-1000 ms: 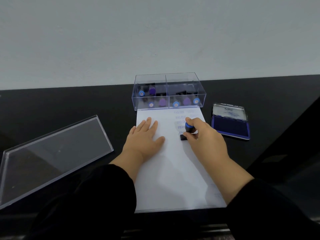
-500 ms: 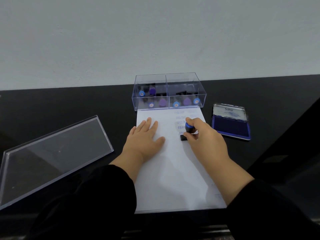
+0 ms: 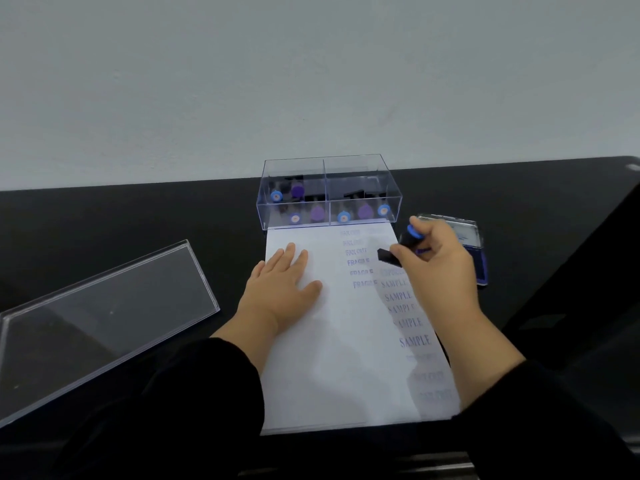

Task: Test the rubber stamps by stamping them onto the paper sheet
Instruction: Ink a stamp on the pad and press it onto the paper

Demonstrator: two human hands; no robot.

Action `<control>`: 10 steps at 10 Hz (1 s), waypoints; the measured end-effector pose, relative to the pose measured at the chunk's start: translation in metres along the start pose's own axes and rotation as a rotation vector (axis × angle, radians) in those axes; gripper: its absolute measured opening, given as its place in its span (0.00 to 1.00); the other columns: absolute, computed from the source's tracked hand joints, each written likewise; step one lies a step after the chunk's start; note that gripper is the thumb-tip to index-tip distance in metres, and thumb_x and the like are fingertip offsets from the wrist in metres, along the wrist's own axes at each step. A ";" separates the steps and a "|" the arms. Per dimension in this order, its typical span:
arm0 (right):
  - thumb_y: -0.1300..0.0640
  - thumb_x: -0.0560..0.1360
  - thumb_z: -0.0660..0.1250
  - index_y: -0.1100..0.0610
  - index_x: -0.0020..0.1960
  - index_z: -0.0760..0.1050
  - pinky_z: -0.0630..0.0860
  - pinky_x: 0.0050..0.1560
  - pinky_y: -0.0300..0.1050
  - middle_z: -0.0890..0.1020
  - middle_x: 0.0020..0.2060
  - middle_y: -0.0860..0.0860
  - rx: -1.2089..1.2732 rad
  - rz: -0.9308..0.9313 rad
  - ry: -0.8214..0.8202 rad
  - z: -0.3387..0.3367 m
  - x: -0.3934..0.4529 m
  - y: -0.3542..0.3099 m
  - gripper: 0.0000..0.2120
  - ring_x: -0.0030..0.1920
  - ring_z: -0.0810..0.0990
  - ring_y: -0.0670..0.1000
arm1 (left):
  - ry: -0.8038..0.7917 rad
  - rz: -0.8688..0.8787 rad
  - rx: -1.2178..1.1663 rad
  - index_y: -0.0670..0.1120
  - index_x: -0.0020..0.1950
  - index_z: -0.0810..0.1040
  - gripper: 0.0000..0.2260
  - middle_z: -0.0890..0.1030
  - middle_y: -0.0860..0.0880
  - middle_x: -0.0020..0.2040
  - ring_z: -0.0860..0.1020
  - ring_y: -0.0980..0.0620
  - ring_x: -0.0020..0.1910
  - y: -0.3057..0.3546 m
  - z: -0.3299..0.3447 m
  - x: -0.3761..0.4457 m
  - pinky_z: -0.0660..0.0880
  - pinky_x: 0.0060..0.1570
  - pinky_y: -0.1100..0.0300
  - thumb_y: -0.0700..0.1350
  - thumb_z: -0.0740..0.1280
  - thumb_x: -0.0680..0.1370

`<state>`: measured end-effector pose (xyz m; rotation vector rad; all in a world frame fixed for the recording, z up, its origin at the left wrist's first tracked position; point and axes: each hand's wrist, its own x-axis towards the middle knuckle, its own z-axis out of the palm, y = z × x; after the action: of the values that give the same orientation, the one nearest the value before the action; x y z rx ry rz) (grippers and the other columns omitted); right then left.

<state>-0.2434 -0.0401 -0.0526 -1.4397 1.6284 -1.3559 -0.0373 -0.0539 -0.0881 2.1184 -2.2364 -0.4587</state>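
My right hand point(image 3: 438, 268) gripped one rubber stamp point(image 3: 401, 247) by its handle, the thumb and curled fingers closed round the dark shaft just below the blue cap. The stamp was held tilted, cap toward the ink pad point(image 3: 472, 249) and black rectangular base toward the left, and the base stood clear of the paper sheet point(image 3: 332, 358), above its upper right part. The base projected past my thumb tip, so the printing end lay to the left of the fingers and the cap lay above them. My left hand point(image 3: 284, 289) rested flat on the upper left part of the sheet, fingers straight and close together, thumb spread to the right, holding nothing. The sheet lay on the black table point(image 3: 138, 216), its far edge touching the clear plastic storage box point(image 3: 329, 192). Blue impressions ran down the sheet: a column reading FRAGILE below fainter lines that I could not read, and to its right a column reading SAMPLE, with more blurred impressions near the bottom right corner. The box had two compartments, each containing further stamps with blue or purple caps. The ink pad lay open just right of the sheet, partly hidden behind my right hand. The clear box lid point(image 3: 100, 306) lay on the table well to the left of the sheet.
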 end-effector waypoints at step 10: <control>0.58 0.73 0.71 0.49 0.60 0.72 0.72 0.38 0.34 0.79 0.42 0.47 -0.023 -0.014 0.004 -0.010 0.009 0.006 0.18 0.40 0.77 0.43 | -0.012 -0.005 0.030 0.54 0.78 0.44 0.28 0.40 0.54 0.78 0.41 0.55 0.77 0.000 0.000 0.002 0.39 0.74 0.56 0.59 0.48 0.81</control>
<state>-0.2565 -0.0466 -0.0528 -1.4648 1.6439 -1.3529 -0.0375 -0.0560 -0.0888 2.1412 -2.2593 -0.4416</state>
